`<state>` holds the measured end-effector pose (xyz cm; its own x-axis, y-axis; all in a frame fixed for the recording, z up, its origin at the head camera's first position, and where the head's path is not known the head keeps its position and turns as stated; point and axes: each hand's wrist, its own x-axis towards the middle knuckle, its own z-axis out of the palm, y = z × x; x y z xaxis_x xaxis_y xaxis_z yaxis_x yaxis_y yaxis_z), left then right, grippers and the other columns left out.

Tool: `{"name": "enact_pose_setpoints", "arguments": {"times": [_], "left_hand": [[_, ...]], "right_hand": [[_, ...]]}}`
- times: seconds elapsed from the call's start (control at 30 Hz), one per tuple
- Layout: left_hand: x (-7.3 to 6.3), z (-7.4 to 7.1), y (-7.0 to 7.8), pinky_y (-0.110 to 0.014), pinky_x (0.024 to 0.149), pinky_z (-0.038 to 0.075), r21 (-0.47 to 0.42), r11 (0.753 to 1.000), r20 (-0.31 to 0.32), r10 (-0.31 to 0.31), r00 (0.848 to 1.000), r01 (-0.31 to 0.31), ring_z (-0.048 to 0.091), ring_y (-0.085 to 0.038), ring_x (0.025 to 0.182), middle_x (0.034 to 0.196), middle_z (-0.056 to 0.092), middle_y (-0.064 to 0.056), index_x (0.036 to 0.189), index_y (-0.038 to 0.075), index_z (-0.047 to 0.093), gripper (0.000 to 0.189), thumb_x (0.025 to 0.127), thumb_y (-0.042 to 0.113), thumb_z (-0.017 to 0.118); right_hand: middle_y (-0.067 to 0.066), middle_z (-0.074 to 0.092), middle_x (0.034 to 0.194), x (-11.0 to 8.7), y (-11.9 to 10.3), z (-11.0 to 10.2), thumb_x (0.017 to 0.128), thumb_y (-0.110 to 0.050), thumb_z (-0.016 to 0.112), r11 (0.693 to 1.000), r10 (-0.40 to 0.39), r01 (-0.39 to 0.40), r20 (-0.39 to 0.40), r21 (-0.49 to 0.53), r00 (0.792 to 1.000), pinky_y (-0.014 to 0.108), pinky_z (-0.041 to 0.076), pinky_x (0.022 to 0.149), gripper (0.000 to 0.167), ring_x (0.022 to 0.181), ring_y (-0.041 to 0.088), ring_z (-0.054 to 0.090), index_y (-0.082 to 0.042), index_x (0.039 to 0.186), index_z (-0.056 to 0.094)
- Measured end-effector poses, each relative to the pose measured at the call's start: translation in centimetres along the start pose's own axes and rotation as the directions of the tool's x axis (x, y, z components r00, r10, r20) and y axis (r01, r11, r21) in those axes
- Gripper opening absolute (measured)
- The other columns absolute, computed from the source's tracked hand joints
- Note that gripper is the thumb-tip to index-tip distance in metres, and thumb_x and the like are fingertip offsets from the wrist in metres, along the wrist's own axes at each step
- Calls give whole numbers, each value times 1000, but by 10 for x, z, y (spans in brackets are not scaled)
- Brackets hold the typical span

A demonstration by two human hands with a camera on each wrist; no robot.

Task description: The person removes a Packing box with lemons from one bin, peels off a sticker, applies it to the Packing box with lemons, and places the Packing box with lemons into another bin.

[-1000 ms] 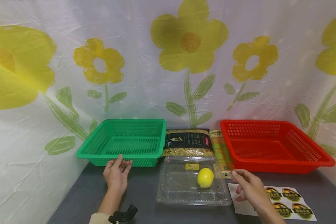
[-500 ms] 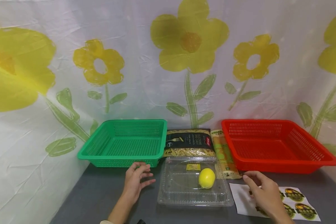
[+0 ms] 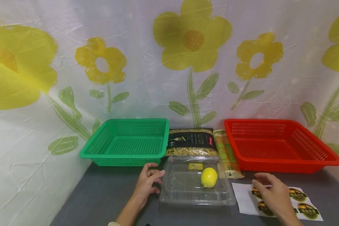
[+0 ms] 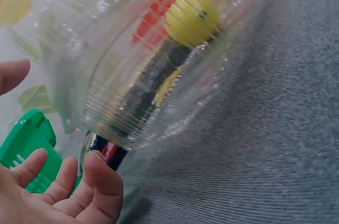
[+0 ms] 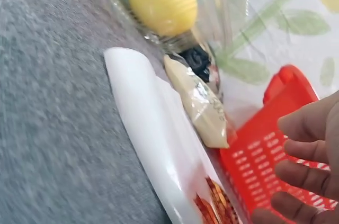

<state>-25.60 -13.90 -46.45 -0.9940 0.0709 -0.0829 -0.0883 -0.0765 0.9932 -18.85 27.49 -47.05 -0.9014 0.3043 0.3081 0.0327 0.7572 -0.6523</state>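
Note:
A clear plastic clamshell container (image 3: 180,196) lies closed on the dark table, with a lemon (image 3: 209,177) and a small yellow piece (image 3: 196,166) seen through its plastic. My left hand (image 3: 144,185) is just beside its left edge, fingers loosely bent and holding nothing; the left wrist view shows a gap to the container (image 4: 132,70). Over a white sheet of round stickers (image 3: 244,201) hovers my right hand (image 3: 275,194), fingers relaxed and apart. Part of the sheet is hidden beneath it. The right wrist view shows the sheet's near edge (image 5: 137,91) curling up.
A green basket (image 3: 124,161) stands at the back left, a red basket (image 3: 285,166) at the back right. Between them lie a pasta bag (image 3: 190,141) and a long yellow-green packet (image 3: 226,153). Behind hangs a flower-printed curtain (image 3: 141,94).
My left hand has moved right, from the green basket's front to the container's left edge. My right hand has shifted right, further over the sticker sheet. The container and lemon stay in place.

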Motion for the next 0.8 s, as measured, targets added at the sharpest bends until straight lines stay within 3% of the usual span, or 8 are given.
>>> {"name": "enact_pose_setpoints", "arguments": {"times": [0.17,0.27,0.4,0.5,0.67,0.8], "left_hand": [[1,2,-3,-27,45,47,-1,1000,1,-17,1000,17,57,-15,73,102,58,-6,139,5,40,63,91,23,76],[0,3,-5,-28,45,47,-15,1000,0,-21,1000,21,57,-15,73,101,59,-6,140,5,40,64,91,23,76],[0,4,-5,-29,47,49,-28,999,12,-27,1000,27,58,-15,73,101,60,-5,141,5,42,65,90,25,76],[-1,5,-5,-30,51,51,-46,998,35,-39,999,41,59,-14,73,101,61,-5,142,4,43,64,91,26,75],[-2,7,-7,-32,60,52,-111,991,82,-66,994,75,59,-14,75,107,59,-7,142,2,45,61,93,25,72],[-3,7,-8,-33,64,53,-130,988,104,-69,992,83,58,-14,76,116,56,-11,142,0,46,60,94,27,71]], "right_hand": [[24,67,117,3,3,-4,89,-24,78,997,75,-74,83,-8,994,39,59,72,44,99,37,67,0,124,66],[28,62,124,5,4,-6,87,-25,80,994,107,-106,140,-13,984,41,59,69,51,96,38,69,1,128,62],[28,62,117,8,7,-8,81,-24,85,994,97,-85,185,-67,978,37,54,66,59,88,31,67,4,128,61],[26,63,111,9,10,-8,75,-22,88,991,82,-57,214,-117,973,43,49,71,65,90,31,61,5,128,61],[31,62,116,11,14,-5,71,-17,91,989,100,-68,250,-135,963,59,48,83,68,103,42,60,6,127,61],[32,64,118,11,15,-4,72,-16,91,987,110,-73,272,-145,956,63,47,88,66,107,46,61,7,126,61]]}}
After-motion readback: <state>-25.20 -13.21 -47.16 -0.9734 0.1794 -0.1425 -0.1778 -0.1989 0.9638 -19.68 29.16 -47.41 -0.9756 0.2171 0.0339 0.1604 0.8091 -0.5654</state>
